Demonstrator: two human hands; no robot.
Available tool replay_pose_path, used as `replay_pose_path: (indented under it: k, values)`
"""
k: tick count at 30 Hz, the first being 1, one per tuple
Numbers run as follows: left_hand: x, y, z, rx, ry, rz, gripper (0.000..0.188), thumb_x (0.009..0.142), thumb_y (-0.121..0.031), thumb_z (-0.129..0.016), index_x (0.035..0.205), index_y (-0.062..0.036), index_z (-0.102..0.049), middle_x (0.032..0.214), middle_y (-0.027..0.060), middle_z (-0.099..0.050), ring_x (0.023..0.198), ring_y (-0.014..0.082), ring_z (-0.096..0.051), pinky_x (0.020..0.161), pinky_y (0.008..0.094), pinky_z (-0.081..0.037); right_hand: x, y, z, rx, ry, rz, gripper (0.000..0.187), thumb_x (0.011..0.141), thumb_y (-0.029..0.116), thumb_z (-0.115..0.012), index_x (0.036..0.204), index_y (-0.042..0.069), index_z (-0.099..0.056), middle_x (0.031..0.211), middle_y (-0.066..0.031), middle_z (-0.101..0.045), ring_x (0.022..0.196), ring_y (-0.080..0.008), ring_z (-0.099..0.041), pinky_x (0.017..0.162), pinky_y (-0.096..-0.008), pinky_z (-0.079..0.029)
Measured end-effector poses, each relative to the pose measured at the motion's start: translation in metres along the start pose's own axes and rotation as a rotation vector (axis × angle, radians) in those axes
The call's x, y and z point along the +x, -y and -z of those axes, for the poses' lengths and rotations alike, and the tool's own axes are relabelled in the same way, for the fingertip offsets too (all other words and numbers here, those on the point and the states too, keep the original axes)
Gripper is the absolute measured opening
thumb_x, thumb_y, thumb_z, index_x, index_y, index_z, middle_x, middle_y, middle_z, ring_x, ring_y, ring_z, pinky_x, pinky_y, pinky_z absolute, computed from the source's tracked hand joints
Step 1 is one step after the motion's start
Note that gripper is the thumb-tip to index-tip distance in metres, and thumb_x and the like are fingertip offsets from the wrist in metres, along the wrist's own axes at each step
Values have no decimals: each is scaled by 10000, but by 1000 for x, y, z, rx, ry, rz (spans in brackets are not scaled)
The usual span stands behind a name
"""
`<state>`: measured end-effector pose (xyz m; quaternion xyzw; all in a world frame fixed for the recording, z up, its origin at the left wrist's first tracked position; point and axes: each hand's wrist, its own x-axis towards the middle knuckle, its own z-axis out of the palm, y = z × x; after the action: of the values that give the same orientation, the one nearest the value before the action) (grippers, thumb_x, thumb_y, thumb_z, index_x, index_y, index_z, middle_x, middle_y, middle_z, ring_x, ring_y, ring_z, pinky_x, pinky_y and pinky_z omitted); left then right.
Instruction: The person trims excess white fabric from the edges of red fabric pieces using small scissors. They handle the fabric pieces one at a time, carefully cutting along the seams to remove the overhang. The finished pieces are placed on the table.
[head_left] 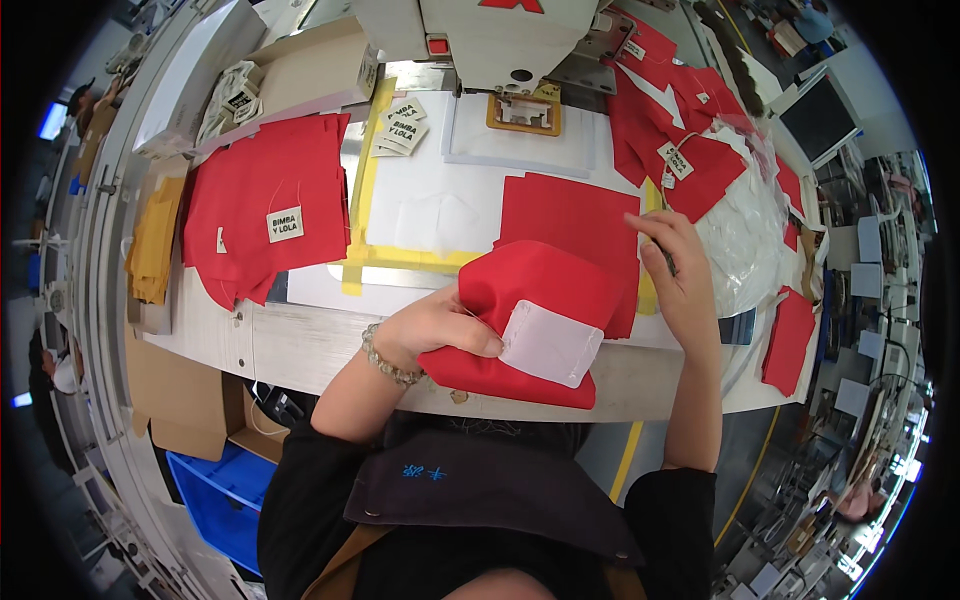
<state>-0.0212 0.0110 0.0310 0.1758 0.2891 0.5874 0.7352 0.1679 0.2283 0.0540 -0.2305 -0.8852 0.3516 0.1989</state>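
Observation:
My left hand, with a beaded bracelet at its wrist, grips a folded red fabric piece near the table's front edge. On the side facing up, a white backing patch is stitched to the cloth, and my left thumb lies at its edge. My right hand is raised to the right of the cloth, fingers bent, with the thumb and index finger apart; nothing clear shows in it. Under and behind the held piece lies another flat red fabric piece. Above it is the sewing machine head with a brass-coloured clamp frame.
At left lies a stack of red fabric pieces with sewn labels, beside a box of yellow pieces. Loose labels sit near the machine. More labelled red pieces and a clear plastic bag are at right. A blue crate stands below.

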Motion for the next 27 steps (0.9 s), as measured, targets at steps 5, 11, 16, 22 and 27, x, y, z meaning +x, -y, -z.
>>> replay_pose_path:
  k: [5,11,16,22,27]
  values:
    - [0,-11,-9,142,-63,74,566,688,-106,-692,1221,-6,-531,1102,74,-614,1019,170,-566,880,313,-464,2,49,-9,639,460,-75,287,898,239,-621,1013,-22,-646,898,-55,-617,837,-110,-555,725,-268,-433]
    - [9,-55,-25,714,-165,-105,460,725,-55,-683,1148,27,-522,1000,70,-590,900,132,-556,776,271,-450,-7,70,-4,652,362,-267,252,928,201,-601,917,-46,-644,696,18,-591,637,-40,-487,569,-212,-410]
    - [8,-42,-51,1415,-469,-1154,333,670,-126,-797,847,-42,-528,781,39,-538,679,163,-500,655,268,-408,-28,83,-28,599,-159,-121,274,955,199,-565,817,-33,-616,638,30,-525,597,-42,-401,526,-220,-332]
    - [25,-9,-66,1715,-379,-1083,350,626,-210,-819,768,-74,-529,729,59,-469,628,224,-469,558,323,-345,-38,73,-46,589,-317,-11,306,970,156,-519,716,-14,-527,582,8,-440,556,-73,-341,492,-266,-292]
    - [27,-2,-67,1863,-392,-1058,208,701,-97,-715,777,-59,-525,734,62,-457,636,228,-467,561,339,-353,-37,78,-46,265,-326,105,222,946,121,-543,779,-18,-585,618,-80,-538,519,-161,-460,495,-291,-355]
